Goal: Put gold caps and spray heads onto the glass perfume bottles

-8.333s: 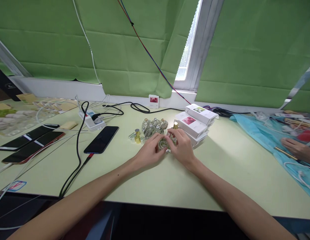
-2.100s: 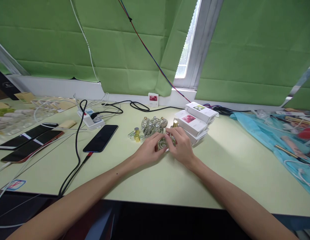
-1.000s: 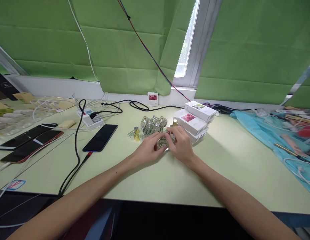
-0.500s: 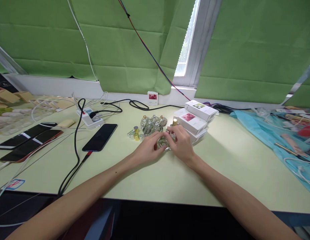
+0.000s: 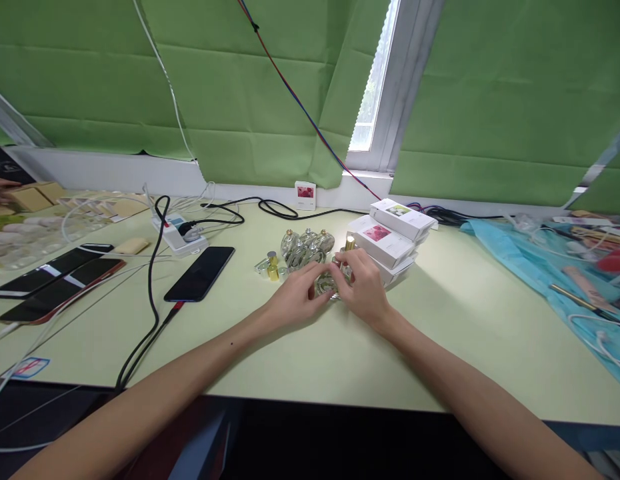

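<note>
My left hand (image 5: 301, 293) is closed around the left side of a clear glass perfume bottle (image 5: 326, 285) low over the table, its thumb and fingers against the glass. On the other side, my right hand (image 5: 361, 281) is closed in a pinch at the bottle's top; the fingers hide what they grip. Several more glass bottles (image 5: 303, 250) with gold or silver tops stand bunched just behind. Small gold caps (image 5: 273, 273) and silver caps (image 5: 263, 268) lie left of them. A tall gold cap (image 5: 350, 243) shows behind my right fingers.
White printed boxes (image 5: 385, 241) are stacked right of the bottles; a small box (image 5: 305, 195) leans at the wall. A plugged-in phone (image 5: 200, 274), cables and a power strip (image 5: 180, 239) lie left. Blue plastic sheeting (image 5: 510, 257) with clutter covers the right side.
Both my hands stay at the bottle with hardly any shift. At the far left edge, a blurred hand of another person has come in beside the cardboard boxes.
</note>
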Available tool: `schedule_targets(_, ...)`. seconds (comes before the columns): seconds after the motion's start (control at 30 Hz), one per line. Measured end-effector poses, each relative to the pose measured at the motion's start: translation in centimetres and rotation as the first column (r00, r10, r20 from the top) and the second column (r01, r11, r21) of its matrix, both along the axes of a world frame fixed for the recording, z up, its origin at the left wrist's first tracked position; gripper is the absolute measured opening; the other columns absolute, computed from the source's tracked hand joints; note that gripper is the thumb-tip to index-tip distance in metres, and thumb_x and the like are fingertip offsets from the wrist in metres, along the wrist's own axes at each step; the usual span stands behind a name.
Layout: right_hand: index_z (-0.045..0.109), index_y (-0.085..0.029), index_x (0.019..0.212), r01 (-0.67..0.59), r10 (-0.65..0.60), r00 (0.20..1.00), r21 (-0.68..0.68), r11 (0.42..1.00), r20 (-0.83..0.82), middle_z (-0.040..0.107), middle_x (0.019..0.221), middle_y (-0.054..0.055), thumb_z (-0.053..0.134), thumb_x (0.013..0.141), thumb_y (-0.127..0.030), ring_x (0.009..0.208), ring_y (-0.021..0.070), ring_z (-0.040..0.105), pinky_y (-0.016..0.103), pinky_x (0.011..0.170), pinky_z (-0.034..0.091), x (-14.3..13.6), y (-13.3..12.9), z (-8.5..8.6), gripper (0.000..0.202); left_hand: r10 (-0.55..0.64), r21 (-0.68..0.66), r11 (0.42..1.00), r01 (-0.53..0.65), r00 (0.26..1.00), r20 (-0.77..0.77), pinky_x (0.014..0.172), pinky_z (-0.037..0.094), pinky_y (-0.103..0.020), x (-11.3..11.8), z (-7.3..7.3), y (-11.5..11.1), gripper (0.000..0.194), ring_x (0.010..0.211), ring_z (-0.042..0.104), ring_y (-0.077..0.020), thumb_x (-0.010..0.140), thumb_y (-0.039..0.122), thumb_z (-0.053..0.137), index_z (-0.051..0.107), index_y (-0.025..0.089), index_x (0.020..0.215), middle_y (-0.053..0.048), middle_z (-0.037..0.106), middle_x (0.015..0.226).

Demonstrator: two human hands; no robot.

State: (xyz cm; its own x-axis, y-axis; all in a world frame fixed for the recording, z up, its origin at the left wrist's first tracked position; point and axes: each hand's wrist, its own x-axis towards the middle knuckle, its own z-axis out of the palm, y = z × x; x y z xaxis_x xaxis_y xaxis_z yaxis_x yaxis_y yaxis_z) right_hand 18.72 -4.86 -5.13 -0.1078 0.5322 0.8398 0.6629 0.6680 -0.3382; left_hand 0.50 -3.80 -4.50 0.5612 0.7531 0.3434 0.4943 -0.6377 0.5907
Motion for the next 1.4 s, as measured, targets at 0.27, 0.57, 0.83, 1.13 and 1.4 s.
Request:
schedule_targets(0.27, 0.058, -0.022, 0.098, -0.024, 0.024, 1.000, 0.038, 0.999, -0.002, 0.070, 0.088, 0.004, 0.058, 0.100, -0.019, 0.072, 0.0188, 0.057, 0.032, 0.062, 0.044, -0.07, 0.04, -0.02, 0.004, 0.001, -0.004, 1.000, -0.001, 1.000, -0.005, 0.059, 0.046, -0.026, -0.05, -0.17, 0.12, 0.034, 0.063, 0.057, -0.0109, 0.093, 0.029, 0.061, 0.062, 0.023, 0.127, -0.001, 0.063, 0.099)
schedule_targets(0.57, 0.058, -0.022, 0.091, -0.006, 0.005, 1.000, 0.019, 1.000, 0.014, 0.067, 0.081, 0.003, 0.059, 0.103, -0.026, 0.070, 0.0179, 0.054, 0.032, 0.063, 0.043, 0.23, 0.30, -0.06, 0.012, 0.005, -0.009, 1.000, -0.005, 1.000, 0.003, 0.058, 0.046, -0.026, -0.03, -0.26, 0.18, 0.034, 0.062, 0.057, -0.0115, 0.094, 0.033, 0.062, 0.061, 0.023, 0.127, -0.002, 0.063, 0.097)
schedule_targets(0.83, 0.056, -0.023, 0.087, 0.004, -0.005, 1.000, -0.019, 1.000, -0.012, 0.064, 0.079, 0.003, 0.063, 0.102, -0.032, 0.073, 0.0184, 0.055, 0.030, 0.059, 0.041, 0.32, 0.34, 0.02, 0.018, 0.003, 0.004, 1.000, -0.003, 1.000, 0.004, 0.057, 0.045, -0.026, -0.08, -0.37, 0.22, 0.031, 0.062, 0.057, -0.0121, 0.094, 0.032, 0.062, 0.062, 0.024, 0.124, -0.001, 0.061, 0.092)
schedule_targets(1.13, 0.055, -0.023, 0.091, -0.018, 0.018, 1.000, -0.002, 1.000, -0.010, 0.066, 0.081, 0.004, 0.057, 0.102, -0.024, 0.073, 0.0190, 0.056, 0.031, 0.060, 0.041, 0.06, -0.02, 0.11, 0.011, 0.002, -0.022, 1.000, -0.002, 1.000, 0.005, 0.059, 0.047, -0.026, -0.02, -0.05, 0.04, 0.035, 0.063, 0.058, -0.0110, 0.093, 0.029, 0.062, 0.062, 0.022, 0.127, -0.003, 0.066, 0.102)
schedule_targets(1.4, 0.055, -0.023, 0.090, -0.006, 0.006, 1.000, 0.010, 1.000, 0.000, 0.065, 0.079, 0.003, 0.056, 0.102, -0.025, 0.067, 0.0175, 0.053, 0.032, 0.061, 0.042, 0.13, 0.17, 0.02, 0.013, 0.006, -0.015, 1.000, -0.006, 1.000, 0.007, 0.058, 0.046, -0.026, -0.09, -0.17, 0.10, 0.037, 0.061, 0.058, -0.0110, 0.092, 0.029, 0.063, 0.063, 0.023, 0.129, -0.003, 0.067, 0.101)
